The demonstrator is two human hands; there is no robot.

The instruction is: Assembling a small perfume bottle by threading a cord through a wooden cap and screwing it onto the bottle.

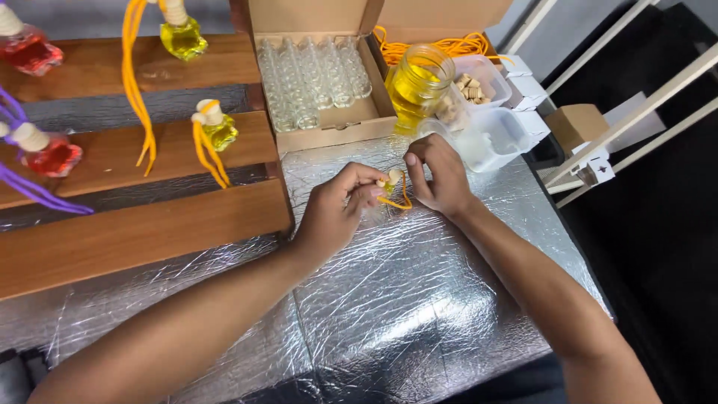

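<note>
Here I see my left hand (340, 209) and right hand (437, 173) pinching a small wooden cap (393, 177) and its orange cord (396, 200) between them, fingertips close for control; the jar of yellow liquid (422, 82) stands just beyond.

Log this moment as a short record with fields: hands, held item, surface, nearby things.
left hand: left hand pinches a small wooden cap
right hand: right hand pinches the orange cord looped at the cap
surface: table covered in silver foil
behind hands: open cardboard box of empty glass bottles, jar of yellow liquid, clear tub of wooden caps
left side: wooden slats with filled yellow and red bottles
</note>
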